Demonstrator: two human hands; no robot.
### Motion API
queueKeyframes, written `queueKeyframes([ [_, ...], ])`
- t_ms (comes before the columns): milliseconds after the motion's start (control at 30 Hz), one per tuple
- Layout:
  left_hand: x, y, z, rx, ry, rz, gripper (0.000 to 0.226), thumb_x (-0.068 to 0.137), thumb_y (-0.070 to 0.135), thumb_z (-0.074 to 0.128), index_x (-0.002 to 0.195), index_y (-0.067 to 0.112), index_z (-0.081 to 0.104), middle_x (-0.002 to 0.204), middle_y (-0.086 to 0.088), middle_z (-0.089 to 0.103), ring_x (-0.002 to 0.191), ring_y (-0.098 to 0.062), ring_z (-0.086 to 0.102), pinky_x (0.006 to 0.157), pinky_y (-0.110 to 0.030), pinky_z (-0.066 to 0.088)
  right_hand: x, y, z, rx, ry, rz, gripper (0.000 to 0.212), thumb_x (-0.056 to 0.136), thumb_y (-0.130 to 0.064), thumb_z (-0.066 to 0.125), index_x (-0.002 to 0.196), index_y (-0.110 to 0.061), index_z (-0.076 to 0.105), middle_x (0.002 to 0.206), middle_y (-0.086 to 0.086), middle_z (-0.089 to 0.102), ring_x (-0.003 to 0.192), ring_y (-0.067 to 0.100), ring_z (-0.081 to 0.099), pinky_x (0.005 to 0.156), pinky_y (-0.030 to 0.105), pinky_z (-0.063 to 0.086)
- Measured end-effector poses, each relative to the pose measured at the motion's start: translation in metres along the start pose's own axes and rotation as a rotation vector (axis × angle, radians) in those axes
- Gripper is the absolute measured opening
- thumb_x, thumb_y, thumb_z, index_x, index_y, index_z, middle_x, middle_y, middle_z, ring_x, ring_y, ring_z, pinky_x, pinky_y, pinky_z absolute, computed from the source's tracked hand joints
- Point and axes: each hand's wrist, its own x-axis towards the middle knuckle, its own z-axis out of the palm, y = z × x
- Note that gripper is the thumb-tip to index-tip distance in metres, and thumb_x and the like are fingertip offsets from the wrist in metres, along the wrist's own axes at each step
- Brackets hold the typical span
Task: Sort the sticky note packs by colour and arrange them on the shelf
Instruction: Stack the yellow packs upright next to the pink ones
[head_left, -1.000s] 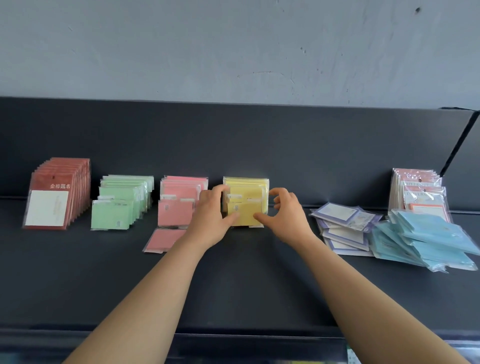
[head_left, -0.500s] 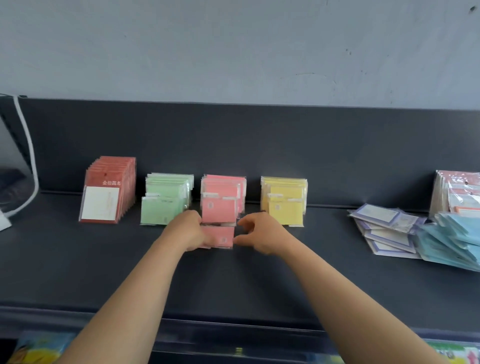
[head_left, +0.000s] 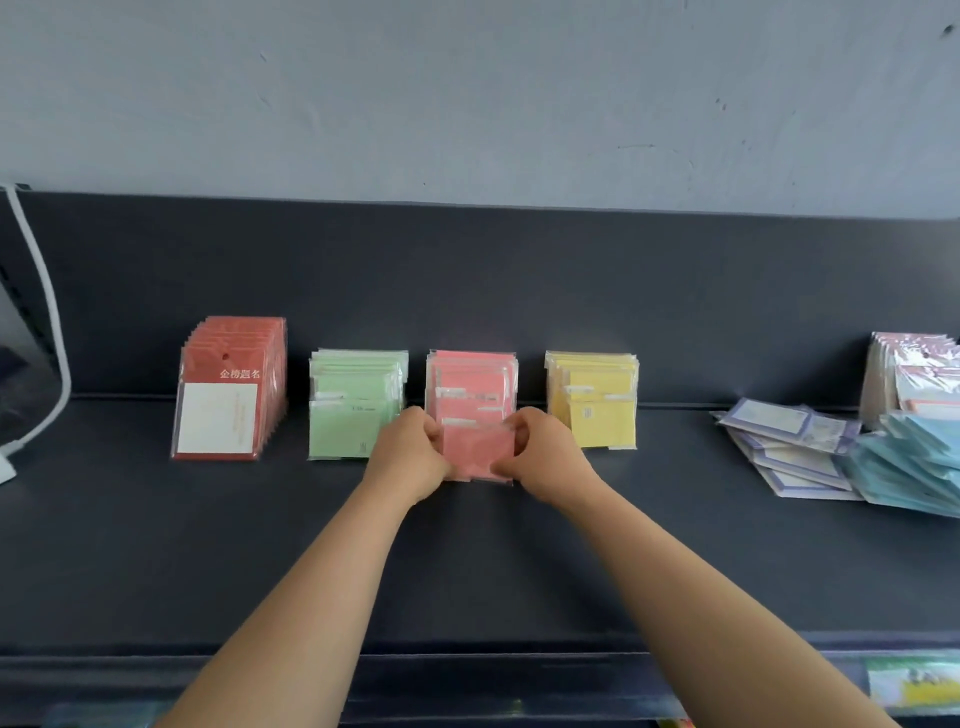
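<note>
While the left hand (head_left: 410, 457) and right hand (head_left: 548, 460) each pinch a side edge of the pink pack (head_left: 478, 454), it sits at 6 o'clock of the pink row (head_left: 470, 379), with the green row (head_left: 356, 405) at 9 and the yellow row (head_left: 592, 400) at 3. Placing appears under way; next, it likely needs seating upright and flush.

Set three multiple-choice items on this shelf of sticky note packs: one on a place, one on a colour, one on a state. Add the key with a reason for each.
1. Where does the green stack stand?
A just left of the pink stack; B at the far right; C on the floor.
2. What colour is the pack pinched by the left hand and right hand?
A blue; B yellow; C pink.
3. How do the blue packs lie?
A upright in a row; B in a loose heap; C hanging.
Key: 1 A, the two stacks are neighbours. 2 C, it matches the stack behind. 3 B, they overlap askew on the shelf.
</note>
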Motion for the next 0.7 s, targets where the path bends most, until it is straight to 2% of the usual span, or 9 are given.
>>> queueKeyframes([
  [133,0.011,-0.003,0.009,0.001,0.126,0.053,0.032,0.076,0.015,0.076,0.095,0.013,0.050,0.087,-0.004,0.062,0.079,-0.021,0.061,0.069,-0.039,0.053,0.015,0.000,0.004,-0.015,0.125,-0.023,0.045,0.076,-0.012,0.073,0.114,-0.013,0.050,0.083,-0.002,0.055,0.077,0.017,0.057,0.067,0.031,0.051],
  [267,0.022,-0.004,0.013,0.021,0.153,0.099,0.028,0.078,0.019,0.075,0.098,0.012,0.056,0.091,-0.004,0.063,0.081,-0.022,0.061,0.068,-0.036,0.052,0.021,0.005,0.014,-0.042,0.198,-0.055,0.041,0.075,-0.020,0.076,0.105,-0.020,0.046,0.088,-0.004,0.056,0.080,0.015,0.056,0.067,0.029,0.048],
  [367,0.027,-0.004,0.014,0.032,0.175,0.111,0.026,0.077,0.020,0.075,0.096,0.015,0.057,0.095,-0.003,0.062,0.082,-0.021,0.061,0.071,-0.038,0.054,0.024,0.004,0.015,-0.079,0.242,-0.081,0.041,0.075,-0.022,0.076,0.101,-0.022,0.044,0.093,-0.003,0.057,0.082,0.015,0.057,0.072,0.032,0.052],
  [467,0.027,-0.004,0.013,0.025,0.179,0.111,0.026,0.078,0.019,0.075,0.096,0.014,0.057,0.096,-0.004,0.063,0.082,-0.021,0.061,0.071,-0.038,0.054,0.027,0.002,0.014,-0.085,0.225,-0.077,0.044,0.076,-0.024,0.076,0.104,-0.021,0.041,0.090,-0.004,0.057,0.080,0.015,0.058,0.072,0.034,0.054],
  [567,0.023,-0.004,0.011,-0.020,0.123,0.110,0.033,0.079,0.019,0.076,0.105,0.010,0.059,0.101,-0.004,0.064,0.090,-0.022,0.061,0.071,-0.031,0.048,0.024,0.005,0.013,-0.033,0.194,-0.070,0.047,0.078,-0.028,0.076,0.109,-0.019,0.043,0.081,-0.006,0.056,0.078,0.015,0.058,0.072,0.033,0.053],
  [700,0.016,-0.003,0.006,-0.056,0.082,0.088,0.045,0.077,0.021,0.079,0.114,0.009,0.057,0.110,-0.004,0.063,0.100,-0.022,0.061,0.072,-0.026,0.041,0.022,0.009,0.010,0.039,0.176,-0.051,0.053,0.077,-0.030,0.078,0.116,-0.016,0.045,0.083,-0.007,0.056,0.080,0.013,0.058,0.073,0.029,0.050],
])
